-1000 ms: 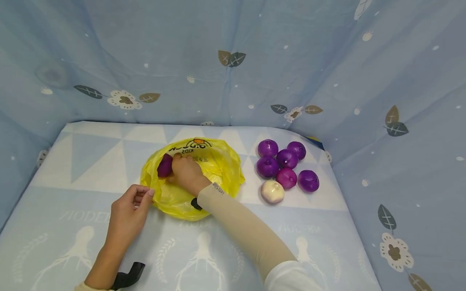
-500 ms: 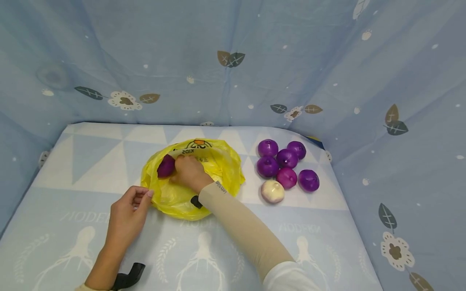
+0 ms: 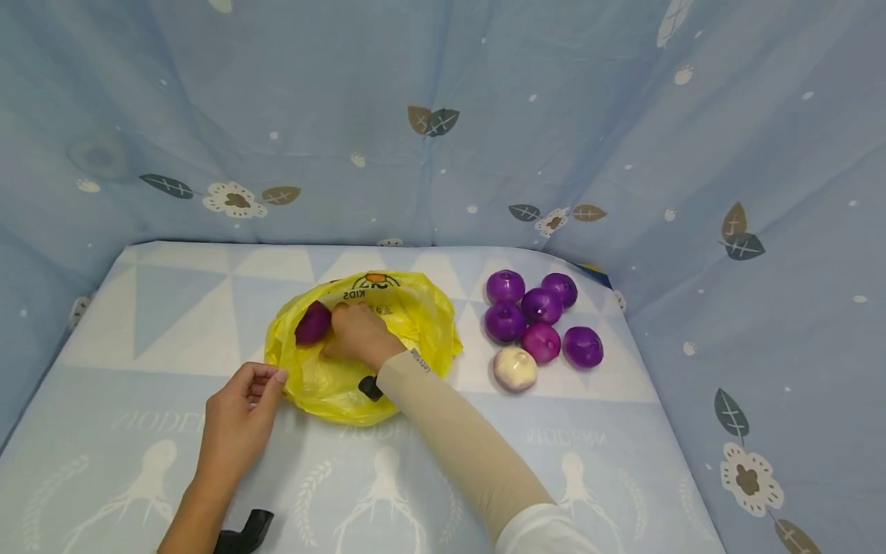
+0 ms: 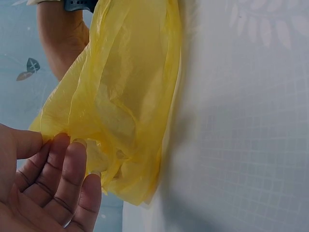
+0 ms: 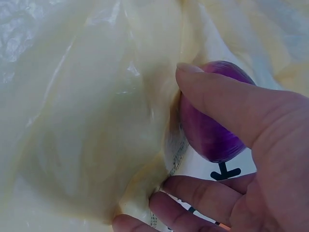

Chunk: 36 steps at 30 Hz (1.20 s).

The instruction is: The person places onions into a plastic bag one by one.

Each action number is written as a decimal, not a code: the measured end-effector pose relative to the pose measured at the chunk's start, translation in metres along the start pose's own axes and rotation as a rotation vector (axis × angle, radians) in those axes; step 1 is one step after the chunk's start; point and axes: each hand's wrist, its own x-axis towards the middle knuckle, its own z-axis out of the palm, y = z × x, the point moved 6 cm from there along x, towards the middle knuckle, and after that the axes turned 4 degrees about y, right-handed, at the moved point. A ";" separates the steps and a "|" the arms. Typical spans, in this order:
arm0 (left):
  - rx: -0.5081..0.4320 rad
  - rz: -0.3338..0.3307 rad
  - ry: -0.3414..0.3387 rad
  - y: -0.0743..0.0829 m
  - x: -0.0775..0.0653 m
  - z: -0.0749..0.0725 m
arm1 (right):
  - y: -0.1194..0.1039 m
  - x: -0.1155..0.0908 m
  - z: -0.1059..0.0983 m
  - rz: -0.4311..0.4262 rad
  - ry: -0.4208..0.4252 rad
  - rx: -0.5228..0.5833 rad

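A yellow plastic bag [image 3: 325, 396] lies with its mouth spread on the table; printing shows on its far inner side. My left hand [image 3: 238, 423] pinches the bag's near left rim between thumb and fingertips, as the left wrist view shows with the bag [image 4: 133, 63] beside that hand [image 4: 53, 188]. Inside the bag, my right hand [image 3: 360, 335] is just right of a purple onion [image 3: 314, 323]. In the right wrist view, the thumb of this hand [image 5: 275, 140] overlaps the onion [image 5: 212, 130], while the fingers extend apart from it against the plastic.
Several purple onions [image 3: 543, 306] form a group right of the bag, with one pale cream onion [image 3: 515, 369] at their near side. Patterned blue curtains [image 3: 346, 115] rise behind and beside the table [image 3: 173, 300].
The right hand has drawn slightly rightward from the onion inside the bag. The left hand keeps its place at the rim. The head view has shifted a little.
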 end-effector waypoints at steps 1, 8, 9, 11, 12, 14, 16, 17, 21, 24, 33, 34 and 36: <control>0.005 -0.001 0.000 0.000 0.000 0.000 | 0.000 0.000 0.000 -0.001 -0.001 0.000; 0.015 -0.027 0.004 -0.002 0.000 -0.001 | -0.001 0.001 0.001 -0.016 -0.014 0.025; 0.015 -0.030 0.003 -0.002 0.000 -0.001 | -0.001 0.001 0.002 -0.013 -0.018 0.029; 0.018 -0.031 0.000 -0.002 0.000 -0.001 | 0.000 0.002 0.002 -0.007 -0.022 0.033; 0.020 -0.032 -0.002 -0.002 0.001 -0.001 | 0.001 0.002 0.003 -0.003 -0.027 0.033; 0.022 -0.030 -0.003 -0.003 0.001 -0.001 | 0.001 0.003 0.004 -0.001 -0.027 0.028; 0.019 -0.027 -0.004 -0.003 0.001 0.000 | 0.000 0.003 0.004 -0.003 -0.023 0.017; 0.015 -0.025 -0.004 -0.003 0.001 0.000 | 0.000 0.003 0.004 -0.004 -0.021 0.012; 0.008 -0.017 -0.002 -0.004 0.000 0.000 | -0.001 0.003 0.004 0.001 -0.021 0.004; 0.009 -0.010 -0.001 -0.003 0.000 0.001 | -0.001 0.003 0.005 0.006 -0.028 0.008; 0.008 0.003 -0.004 0.000 0.003 0.003 | 0.004 0.001 0.001 -0.009 0.014 0.011; 0.008 0.001 -0.003 0.000 0.003 0.003 | 0.005 0.001 0.002 -0.015 0.016 0.016; 0.008 -0.001 -0.004 0.000 0.003 0.003 | 0.007 0.000 0.002 -0.032 0.014 0.031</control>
